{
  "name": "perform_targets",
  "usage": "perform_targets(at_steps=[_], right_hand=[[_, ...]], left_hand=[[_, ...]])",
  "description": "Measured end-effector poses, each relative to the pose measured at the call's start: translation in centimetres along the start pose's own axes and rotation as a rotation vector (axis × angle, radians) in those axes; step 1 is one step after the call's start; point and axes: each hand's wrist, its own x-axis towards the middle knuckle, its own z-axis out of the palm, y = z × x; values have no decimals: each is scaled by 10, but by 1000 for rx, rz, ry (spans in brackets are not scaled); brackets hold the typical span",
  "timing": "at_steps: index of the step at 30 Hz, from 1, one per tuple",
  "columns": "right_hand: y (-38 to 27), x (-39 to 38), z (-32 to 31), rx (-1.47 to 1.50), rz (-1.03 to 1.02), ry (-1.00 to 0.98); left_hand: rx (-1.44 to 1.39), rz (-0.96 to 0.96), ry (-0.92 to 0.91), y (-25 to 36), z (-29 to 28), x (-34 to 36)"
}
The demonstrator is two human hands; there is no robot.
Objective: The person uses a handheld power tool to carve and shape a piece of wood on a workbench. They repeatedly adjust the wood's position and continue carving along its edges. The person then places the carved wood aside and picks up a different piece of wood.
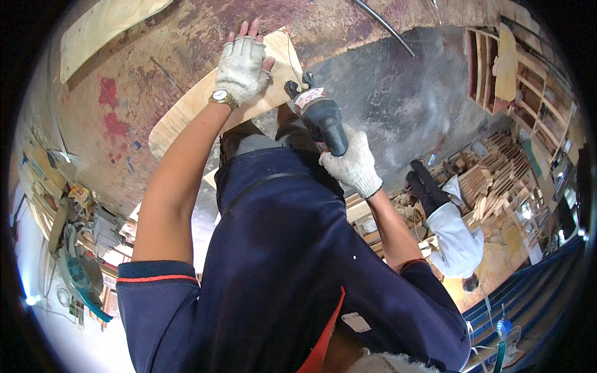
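My left hand (241,67), in a pale fingerless work glove, lies flat with fingers stretched on a light plywood panel (283,87). The panel has a rounded left end, and a thin dark line runs near its right edge. In my right hand (354,163), also gloved, is the rear of a black power tool (323,121), by its look a jigsaw. The tool's front meets the panel's right edge; its blade cannot be made out. Under the panel is a worn, paint-stained wooden worktop (118,81).
Another plywood piece (106,28) lies at the far left. A dark hose or cable (388,30) crosses the far edge. Wooden frames (528,81) stand right, above stacked wood strips (497,174). A person in a pale shirt (454,239) is there. A circular-bladed saw (84,273) stands left.
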Motion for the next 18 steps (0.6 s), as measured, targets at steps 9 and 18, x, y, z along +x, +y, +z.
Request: perform_targets(at_steps=[9, 18], right_hand=[[1, 7, -9, -60, -78, -32], [7, 11, -6, -81, -93, -38]], left_hand=[[4, -19, 16, 4, -2, 1], [-3, -19, 0, 2, 1, -1]])
